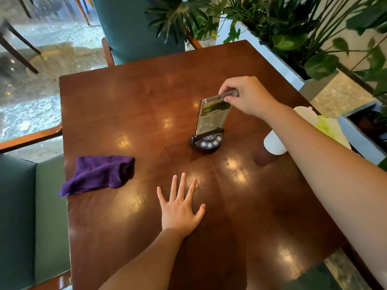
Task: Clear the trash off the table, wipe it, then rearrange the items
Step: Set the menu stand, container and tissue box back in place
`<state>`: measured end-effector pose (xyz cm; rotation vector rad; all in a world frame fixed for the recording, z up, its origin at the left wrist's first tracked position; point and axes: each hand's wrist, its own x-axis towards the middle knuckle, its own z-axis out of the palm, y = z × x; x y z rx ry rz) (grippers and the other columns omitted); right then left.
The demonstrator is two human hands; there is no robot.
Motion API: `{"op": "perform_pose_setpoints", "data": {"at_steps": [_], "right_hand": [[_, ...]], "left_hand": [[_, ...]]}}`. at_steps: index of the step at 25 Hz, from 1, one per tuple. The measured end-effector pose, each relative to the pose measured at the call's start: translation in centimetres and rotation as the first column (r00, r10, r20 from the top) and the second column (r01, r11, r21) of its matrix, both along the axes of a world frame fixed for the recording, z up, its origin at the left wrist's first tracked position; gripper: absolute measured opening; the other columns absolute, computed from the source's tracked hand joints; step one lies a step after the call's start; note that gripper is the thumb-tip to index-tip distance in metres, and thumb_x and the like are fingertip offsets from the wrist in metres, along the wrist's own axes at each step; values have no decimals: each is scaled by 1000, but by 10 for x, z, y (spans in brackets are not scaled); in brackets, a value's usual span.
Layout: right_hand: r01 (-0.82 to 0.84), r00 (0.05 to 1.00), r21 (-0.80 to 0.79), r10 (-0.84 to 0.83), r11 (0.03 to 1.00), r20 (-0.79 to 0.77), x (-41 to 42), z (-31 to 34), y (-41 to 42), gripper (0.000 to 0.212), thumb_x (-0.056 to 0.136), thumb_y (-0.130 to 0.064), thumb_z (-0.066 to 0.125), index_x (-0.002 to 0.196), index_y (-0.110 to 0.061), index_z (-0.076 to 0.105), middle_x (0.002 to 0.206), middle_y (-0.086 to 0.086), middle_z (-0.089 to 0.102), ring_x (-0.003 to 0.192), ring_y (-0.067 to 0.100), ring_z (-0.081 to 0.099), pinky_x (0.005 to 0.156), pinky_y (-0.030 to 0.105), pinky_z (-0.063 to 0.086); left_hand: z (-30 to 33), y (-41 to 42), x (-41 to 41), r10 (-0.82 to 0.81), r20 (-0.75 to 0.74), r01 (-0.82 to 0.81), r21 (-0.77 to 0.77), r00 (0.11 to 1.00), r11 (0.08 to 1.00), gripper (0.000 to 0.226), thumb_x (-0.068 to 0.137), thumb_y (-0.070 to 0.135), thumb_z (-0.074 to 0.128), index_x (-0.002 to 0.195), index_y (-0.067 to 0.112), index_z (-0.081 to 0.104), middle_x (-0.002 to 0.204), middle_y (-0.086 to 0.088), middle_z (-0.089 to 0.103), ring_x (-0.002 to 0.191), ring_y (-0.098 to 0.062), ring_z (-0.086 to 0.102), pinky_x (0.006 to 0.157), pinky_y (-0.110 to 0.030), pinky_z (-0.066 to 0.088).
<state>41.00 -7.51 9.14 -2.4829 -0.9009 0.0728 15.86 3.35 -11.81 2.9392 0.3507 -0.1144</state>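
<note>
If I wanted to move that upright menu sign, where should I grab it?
Probably the top edge, from above, as the right hand does now. The menu sign is a thin upright panel in a low dark base; pinching its free top keeps it upright.

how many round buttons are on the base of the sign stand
5 visible, in a curved row along the front of the dark base of the sign stand, which the right hand pinches at its top edge. Any on the far side would be hidden.
</note>
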Motion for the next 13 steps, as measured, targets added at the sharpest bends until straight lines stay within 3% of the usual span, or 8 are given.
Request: {"op": "perform_pose_setpoints", "data": {"at_steps": [5, 9, 11, 13], "right_hand": [[-7, 1000, 3, 7, 1000, 12, 3, -9, 14, 20, 85, -6, 59, 86, -27, 63, 88, -4, 61, 80, 14, 53, 66, 24, 43], [44, 985, -40, -37, 998, 171, 0, -14, 16, 22, 86, -9, 57, 98, -26, 66, 95, 1, 65, 83, 18, 55, 66, 30, 44], [19, 956, -68, 2, 998, 292, -6, -20, 12, 28, 86, -8, 57, 111, -20, 65, 108, 4, 67, 101, 22, 56, 78, 37, 47], [8, 911, -140, 51, 990, 408, -11, -29, 6, 38, 88, -10, 57, 126, -14, 56, 127, 7, 61, 120, 24, 49, 99, 39, 38]], "left_hand": [[2, -1, 0, 0, 13, 0, 4, 1000, 1000, 75, 82, 67, 25, 146, 37, 2, 157, 3, -1, 144, -23, -9, 107, -61, -10], [3, -1, 0, -2, 22, 3, -7, 1000, 1000, 75, 81, 66, 32, 146, 36, 11, 156, 0, 12, 144, -25, 2, 109, -62, -2], [3, -1, 0, -2, 34, 2, -19, 999, 1000, 75, 81, 66, 35, 146, 36, 13, 156, 0, 15, 144, -24, 1, 108, -61, 0], [2, -2, -1, -1, 40, 1, -17, 999, 1000, 76, 81, 67, 34, 146, 37, 10, 156, 1, 13, 144, -20, -4, 108, -60, -4]]}}
